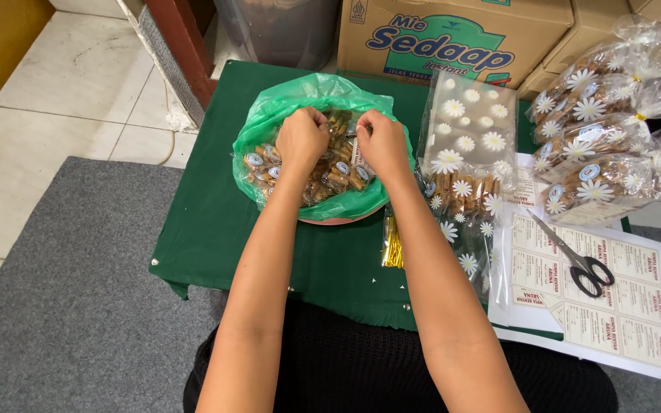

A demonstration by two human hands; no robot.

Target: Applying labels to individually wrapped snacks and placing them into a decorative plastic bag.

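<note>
So I'm watching the head cam and both hands are sitting inside the green plastic bag lining a round bowl (323, 210), which is packed with small brown wrapped snacks (330, 174). The left hand (302, 138) is curling its fingers shut on the snacks near the bag's 12 o'clock edge, and the right hand (380, 134) is pinching closed on a clear wrapper just beside it. The bowl is resting mid-worktop on the dark green cloth (216, 229).

At 3 o'clock a clear daisy-printed pouch (464, 164), partly filled, is standing just beside the bowl, with gold twist ties (393, 241) lying at its foot. My worry: the right forearm is passing close by that pouch, so a nudge could be tipping it over. Black-handled scissors (579, 264) are lying on a label sheet (613, 306) at 4 o'clock.
</note>
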